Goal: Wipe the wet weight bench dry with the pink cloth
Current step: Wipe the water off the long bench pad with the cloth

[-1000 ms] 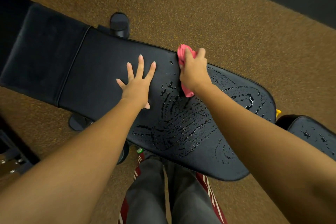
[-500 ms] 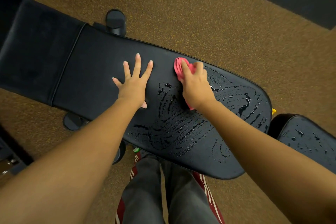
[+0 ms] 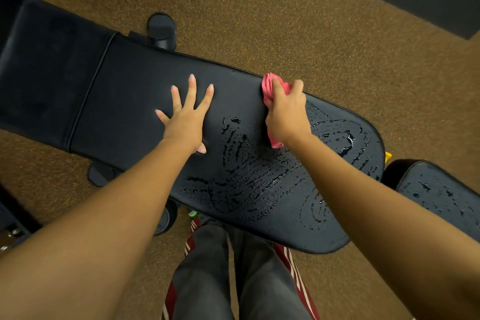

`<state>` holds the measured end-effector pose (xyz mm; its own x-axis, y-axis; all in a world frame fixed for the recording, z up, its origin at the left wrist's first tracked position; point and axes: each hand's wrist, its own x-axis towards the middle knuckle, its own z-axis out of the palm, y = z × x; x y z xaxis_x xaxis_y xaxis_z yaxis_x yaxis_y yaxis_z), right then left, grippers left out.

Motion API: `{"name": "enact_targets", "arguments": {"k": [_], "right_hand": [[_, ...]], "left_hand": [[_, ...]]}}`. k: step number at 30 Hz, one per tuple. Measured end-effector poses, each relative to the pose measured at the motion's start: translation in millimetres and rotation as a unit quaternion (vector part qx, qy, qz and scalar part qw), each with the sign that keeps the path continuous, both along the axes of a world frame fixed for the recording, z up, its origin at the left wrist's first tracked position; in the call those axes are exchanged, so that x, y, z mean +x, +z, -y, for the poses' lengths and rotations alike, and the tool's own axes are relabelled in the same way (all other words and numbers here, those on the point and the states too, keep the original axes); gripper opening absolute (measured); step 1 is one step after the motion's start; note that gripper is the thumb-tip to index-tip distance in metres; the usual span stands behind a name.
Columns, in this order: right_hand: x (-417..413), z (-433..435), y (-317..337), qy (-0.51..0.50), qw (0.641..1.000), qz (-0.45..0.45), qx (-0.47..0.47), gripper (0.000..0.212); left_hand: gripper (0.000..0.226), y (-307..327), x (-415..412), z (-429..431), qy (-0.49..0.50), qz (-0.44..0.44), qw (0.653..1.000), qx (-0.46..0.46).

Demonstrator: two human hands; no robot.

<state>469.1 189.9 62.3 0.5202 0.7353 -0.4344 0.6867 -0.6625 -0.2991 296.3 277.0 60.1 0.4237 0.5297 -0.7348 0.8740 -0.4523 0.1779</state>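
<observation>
Bench wet; right hand grips pink cloth

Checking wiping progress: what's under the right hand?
The pink cloth, bunched, pressed on the bench pad near its far edge. Whether the pad beneath is wet is hidden.

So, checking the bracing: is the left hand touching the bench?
Touching. The head view shows the left hand lying flat, fingers spread, on the dry part of the bench.
</observation>
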Motion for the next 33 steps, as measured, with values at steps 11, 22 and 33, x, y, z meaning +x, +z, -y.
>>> {"name": "enact_targets", "arguments": {"k": [11,22,33], "right_hand": [[-36,-30,-3,0.151,0.988,-0.04,0.02,0.059],[-54,10,0,0.165,0.986,-0.035,0.017,0.069],[-41,22,1,0.193,0.981,0.004,0.006,0.062]], "left_hand": [[0.134,4,-2,-1,0.009,0.012,1.0,-0.009],[0.135,1,-4,-1,0.02,0.021,1.0,-0.009],[0.135,2,-2,0,0.014,0.016,1.0,0.001]]}}
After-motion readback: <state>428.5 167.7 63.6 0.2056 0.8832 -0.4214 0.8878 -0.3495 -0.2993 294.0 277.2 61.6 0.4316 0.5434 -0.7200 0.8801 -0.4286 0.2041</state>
